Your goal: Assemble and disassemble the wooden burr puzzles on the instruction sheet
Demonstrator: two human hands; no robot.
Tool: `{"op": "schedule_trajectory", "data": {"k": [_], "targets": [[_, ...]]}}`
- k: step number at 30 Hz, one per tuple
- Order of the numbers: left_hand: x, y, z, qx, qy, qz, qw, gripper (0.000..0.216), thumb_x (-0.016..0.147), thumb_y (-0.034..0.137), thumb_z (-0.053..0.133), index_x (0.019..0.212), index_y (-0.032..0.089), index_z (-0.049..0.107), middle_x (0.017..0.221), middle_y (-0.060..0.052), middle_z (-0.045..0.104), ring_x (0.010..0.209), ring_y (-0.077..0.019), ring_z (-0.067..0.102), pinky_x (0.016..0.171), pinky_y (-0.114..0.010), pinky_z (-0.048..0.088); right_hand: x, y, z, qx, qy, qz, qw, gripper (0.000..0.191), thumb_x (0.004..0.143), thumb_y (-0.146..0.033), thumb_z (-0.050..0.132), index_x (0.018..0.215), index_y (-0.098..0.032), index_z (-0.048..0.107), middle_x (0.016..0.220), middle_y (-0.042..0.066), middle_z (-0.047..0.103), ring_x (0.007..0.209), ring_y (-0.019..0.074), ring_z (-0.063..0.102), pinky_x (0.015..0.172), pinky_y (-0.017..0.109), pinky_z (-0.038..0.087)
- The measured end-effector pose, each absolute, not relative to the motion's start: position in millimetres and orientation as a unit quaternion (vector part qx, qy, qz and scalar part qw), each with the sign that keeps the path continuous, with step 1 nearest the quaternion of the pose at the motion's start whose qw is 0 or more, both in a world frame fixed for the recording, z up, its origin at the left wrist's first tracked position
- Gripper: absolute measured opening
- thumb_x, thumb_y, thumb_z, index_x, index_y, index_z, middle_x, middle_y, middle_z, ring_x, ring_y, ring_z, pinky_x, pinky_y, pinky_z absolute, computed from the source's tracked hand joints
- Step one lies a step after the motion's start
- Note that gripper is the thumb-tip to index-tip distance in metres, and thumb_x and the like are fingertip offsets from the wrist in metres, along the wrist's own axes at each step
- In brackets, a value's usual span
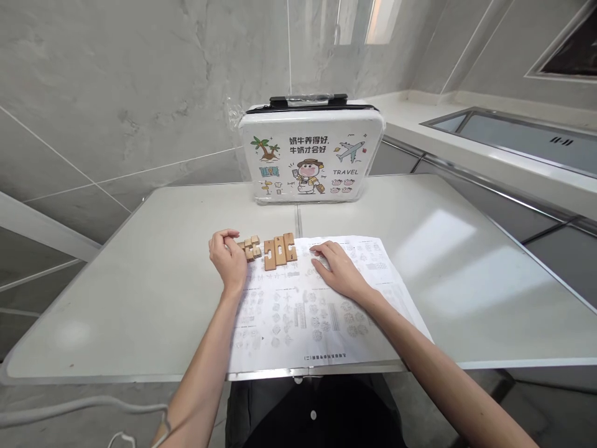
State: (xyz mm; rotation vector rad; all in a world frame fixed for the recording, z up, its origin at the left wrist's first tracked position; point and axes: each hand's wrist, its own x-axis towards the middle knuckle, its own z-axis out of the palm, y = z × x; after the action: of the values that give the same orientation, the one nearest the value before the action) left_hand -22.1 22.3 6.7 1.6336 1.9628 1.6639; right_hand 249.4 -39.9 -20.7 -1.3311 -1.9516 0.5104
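My left hand point(228, 258) rests at the upper left edge of a printed instruction sheet point(284, 345), its fingers curled beside a cluster of small notched wooden puzzle pieces point(252, 248). Part of that cluster is hidden behind the hand, so I cannot tell whether the fingers grip a piece. Just right of it, several longer notched wooden pieces point(280, 251) lie side by side on the sheet, with small marks on their ends. My right hand point(338, 267) lies on the paper farther right, fingers loosely bent and thumb apart, holding nothing.
A white case point(308, 155) with cartoon prints and a black handle stands upright at the back of the folding table point(140, 298). Behind it rises a grey tiled wall. A white counter with a sink point(513, 137) is at the right. A white cable point(84, 406) shows at lower left.
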Motion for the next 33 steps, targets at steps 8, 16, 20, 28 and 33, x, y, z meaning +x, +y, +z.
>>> {"op": "schedule_trajectory", "data": {"k": [8,16,20,28,33], "targets": [[-49.6,33.3,-4.1,0.532,0.662,0.516,0.112,0.025,0.093,0.017,0.035,0.073,0.024,0.047,0.080,-0.002,0.061,0.078,-0.0192,0.061,0.073,-0.032,0.049,248.6,-39.2,-21.5,-0.512,-0.750,0.206,0.365,0.021,0.105,-0.027,0.052,0.123,-0.024,0.063,0.114,0.012,0.067,0.113,0.0314,0.063,0.102,0.052,0.053],[-54.6,31.7,1.2,0.668,0.594,0.406,0.191,0.038,0.088,0.047,0.071,0.120,0.026,0.068,0.132,-0.010,0.069,0.127,-0.0293,0.063,0.108,-0.044,0.051,248.3,-38.3,-23.7,-0.512,-0.747,0.205,0.371,0.019,0.106,-0.027,0.051,0.121,-0.025,0.063,0.113,0.011,0.068,0.112,0.0309,0.063,0.100,0.051,0.055],[-61.8,32.3,2.5,0.718,0.568,0.327,0.236,0.060,0.085,0.054,0.076,0.135,0.026,0.060,0.142,-0.013,0.064,0.127,-0.0308,0.064,0.110,-0.047,0.052,247.7,-37.8,-25.6,-0.510,-0.748,0.202,0.375,0.020,0.106,-0.028,0.051,0.122,-0.026,0.063,0.114,0.011,0.068,0.112,0.0312,0.064,0.100,0.051,0.055],[-73.6,34.5,-1.8,0.760,0.552,0.279,0.201,0.073,0.084,0.059,0.079,0.144,0.025,0.054,0.142,-0.012,0.064,0.134,-0.0322,0.061,0.113,-0.048,0.050,246.2,-38.3,-23.9,-0.513,-0.746,0.205,0.371,0.020,0.105,-0.027,0.052,0.121,-0.025,0.063,0.114,0.011,0.068,0.110,0.0314,0.064,0.099,0.052,0.054],[-73.9,33.2,-1.7,0.761,0.560,0.282,0.169,0.071,0.083,0.063,0.080,0.140,0.025,0.058,0.136,-0.012,0.067,0.126,-0.0330,0.065,0.108,-0.048,0.053,246.0,-37.9,-24.3,-0.512,-0.746,0.207,0.371,0.019,0.105,-0.026,0.052,0.121,-0.025,0.062,0.115,0.011,0.068,0.110,0.0313,0.064,0.100,0.052,0.054]]}}
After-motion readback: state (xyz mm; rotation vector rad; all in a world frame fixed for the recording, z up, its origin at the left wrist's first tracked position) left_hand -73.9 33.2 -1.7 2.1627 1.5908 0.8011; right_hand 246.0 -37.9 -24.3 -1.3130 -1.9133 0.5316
